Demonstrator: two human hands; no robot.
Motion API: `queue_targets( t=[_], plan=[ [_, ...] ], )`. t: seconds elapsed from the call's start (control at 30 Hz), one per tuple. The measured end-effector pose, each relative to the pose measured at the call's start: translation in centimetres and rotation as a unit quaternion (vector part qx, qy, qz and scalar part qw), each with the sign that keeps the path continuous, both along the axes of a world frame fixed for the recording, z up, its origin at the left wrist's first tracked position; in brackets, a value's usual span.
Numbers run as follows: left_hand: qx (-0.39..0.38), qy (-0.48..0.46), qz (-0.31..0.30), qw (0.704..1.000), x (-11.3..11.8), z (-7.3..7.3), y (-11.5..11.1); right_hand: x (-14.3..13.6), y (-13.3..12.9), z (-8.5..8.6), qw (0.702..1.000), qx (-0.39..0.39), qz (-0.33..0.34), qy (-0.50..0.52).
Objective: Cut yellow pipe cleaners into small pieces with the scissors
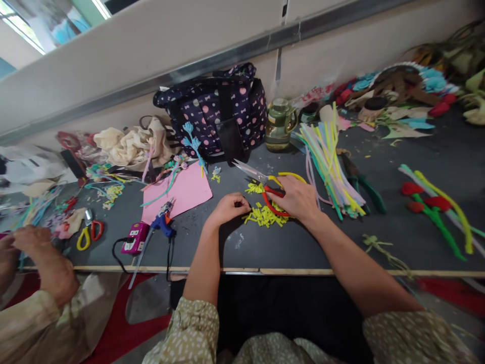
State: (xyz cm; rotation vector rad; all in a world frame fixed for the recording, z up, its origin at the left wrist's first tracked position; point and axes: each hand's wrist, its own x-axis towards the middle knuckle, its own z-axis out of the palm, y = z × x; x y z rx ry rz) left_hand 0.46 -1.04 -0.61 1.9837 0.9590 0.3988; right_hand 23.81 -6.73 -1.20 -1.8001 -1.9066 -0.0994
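My right hand (297,198) is closed on a pair of scissors (253,171) with one red and one yellow handle; the blades point up and left, slightly apart. Under and beside it lies a pile of short yellow-green cut pieces (265,215) on the dark table. At the left edge of that pile is my left hand (230,208), its fingers curled together; anything between the fingertips is too small to make out. A smaller heap of the same pieces sits just below the blades.
Pink sheet (185,189), glue gun (162,222) and magenta power block (135,238) lie left. Behind are a dotted bag (204,114) and green jug (279,124); right, pipe cleaners (333,172) and green pliers (366,189). Another person's hands (32,242) are far left.
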Motion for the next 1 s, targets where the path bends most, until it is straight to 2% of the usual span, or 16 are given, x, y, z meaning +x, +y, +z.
queue_targets(
  t=[0.2,0.33,0.43,0.57,0.7,1.0],
  plan=[
    [-0.114,-0.087,0.088,0.986,0.1,0.2,-0.3,0.0,-0.1,0.3,1.000,-0.005,-0.003,0.003],
    [-0.139,-0.154,0.149,0.967,0.3,-0.1,0.0,0.0,-0.1,0.3,1.000,0.004,0.001,0.000],
    [-0.136,-0.249,0.243,0.928,0.0,-0.4,0.7,0.0,-0.2,0.1,1.000,0.016,0.004,-0.002],
    [-0.174,-0.376,0.343,0.843,-0.6,-0.7,1.5,-0.2,-0.3,-0.1,1.000,0.026,0.006,-0.007],
    [-0.216,-0.436,0.366,0.793,-0.9,-1.0,1.9,-0.6,-0.3,-0.4,0.999,0.023,0.028,-0.016],
    [-0.239,-0.465,0.404,0.751,-1.4,-1.7,2.4,-1.4,-0.8,-0.5,0.997,0.028,0.068,-0.028]
  ],
)
